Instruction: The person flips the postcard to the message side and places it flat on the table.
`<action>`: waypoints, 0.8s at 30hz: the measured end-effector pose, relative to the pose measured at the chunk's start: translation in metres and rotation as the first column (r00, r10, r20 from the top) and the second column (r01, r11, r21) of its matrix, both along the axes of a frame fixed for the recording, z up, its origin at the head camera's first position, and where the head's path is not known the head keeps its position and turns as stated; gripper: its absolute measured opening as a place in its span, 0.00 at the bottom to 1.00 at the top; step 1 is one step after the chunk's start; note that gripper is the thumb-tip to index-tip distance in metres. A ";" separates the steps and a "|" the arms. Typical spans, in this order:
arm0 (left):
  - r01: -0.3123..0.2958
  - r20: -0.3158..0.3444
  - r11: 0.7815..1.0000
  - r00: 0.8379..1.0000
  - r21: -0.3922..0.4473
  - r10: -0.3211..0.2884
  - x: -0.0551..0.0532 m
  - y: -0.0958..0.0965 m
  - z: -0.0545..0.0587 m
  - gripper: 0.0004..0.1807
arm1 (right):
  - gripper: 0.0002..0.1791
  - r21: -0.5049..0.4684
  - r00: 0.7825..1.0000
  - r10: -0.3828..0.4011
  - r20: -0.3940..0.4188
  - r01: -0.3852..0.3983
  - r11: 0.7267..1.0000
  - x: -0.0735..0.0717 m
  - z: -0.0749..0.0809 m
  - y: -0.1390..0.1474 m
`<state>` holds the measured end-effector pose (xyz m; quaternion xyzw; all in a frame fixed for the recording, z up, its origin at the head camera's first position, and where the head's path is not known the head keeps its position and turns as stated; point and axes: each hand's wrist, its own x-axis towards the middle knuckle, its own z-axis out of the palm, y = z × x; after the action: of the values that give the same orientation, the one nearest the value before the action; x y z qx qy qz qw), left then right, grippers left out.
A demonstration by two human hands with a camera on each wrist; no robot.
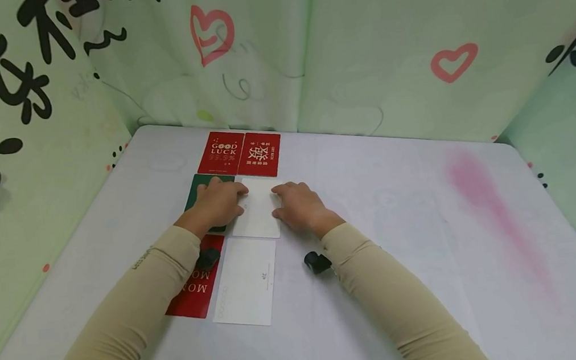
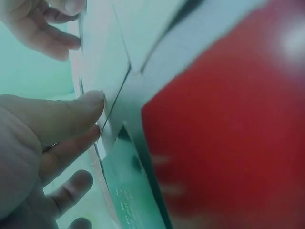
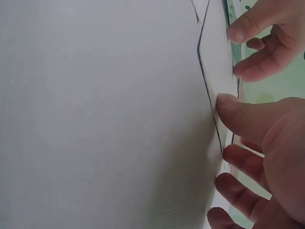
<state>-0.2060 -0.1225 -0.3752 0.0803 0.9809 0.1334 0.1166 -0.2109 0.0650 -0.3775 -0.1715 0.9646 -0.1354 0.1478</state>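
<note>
A white card [image 1: 256,214] lies flat on the table between the two hands. My left hand [image 1: 216,202] rests over a green card [image 1: 192,193], its thumb and fingertips touching the white card's left edge. On the opposite side, the fingertips of my right hand [image 1: 300,206] touch the right edge of that card. The left wrist view shows the thumb [image 2: 81,112] and forefinger at the card edge, the other fingers apart. In the right wrist view, the right thumb [image 3: 238,112] lies on the card with its fingers loosely bent. Part of the green card is hidden beneath the left hand.
Two red cards, one marked GOOD LUCK [image 1: 221,153] and one with a large character [image 1: 260,155], lie side by side behind. Nearer are another red card [image 1: 195,294], partly under the left sleeve, and a second white card [image 1: 245,281]. Printed cloth [image 1: 358,36] surrounds the white table [image 1: 402,250].
</note>
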 end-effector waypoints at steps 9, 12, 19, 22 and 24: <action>-0.038 0.019 0.999 0.999 0.002 0.038 -0.002 -0.004 0.001 0.30 | 0.33 -0.019 1.000 0.003 0.011 -0.002 1.000 -0.001 0.000 -0.003; -0.043 0.030 0.999 0.999 0.014 0.042 -0.002 -0.004 0.002 0.30 | 0.33 -0.009 1.000 -0.004 0.013 0.004 1.000 -0.001 -0.001 -0.003; -0.024 0.020 0.999 1.000 0.023 0.024 -0.001 -0.005 0.003 0.29 | 0.33 -0.023 1.000 0.002 -0.003 -0.002 1.000 0.001 -0.002 -0.001; -0.020 0.015 1.000 1.000 0.017 0.019 0.000 -0.005 0.003 0.30 | 0.33 -0.032 1.000 0.010 -0.013 -0.010 0.999 0.002 -0.003 0.000; -0.020 0.013 1.000 1.000 0.013 0.020 0.000 -0.005 0.003 0.30 | 0.33 -0.039 1.000 0.006 -0.014 -0.007 0.999 0.003 -0.003 -0.001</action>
<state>-0.2060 -0.1279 -0.3727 0.0705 0.9799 0.1415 0.1213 -0.2076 0.0644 -0.3809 -0.1785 0.9622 -0.1527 0.1382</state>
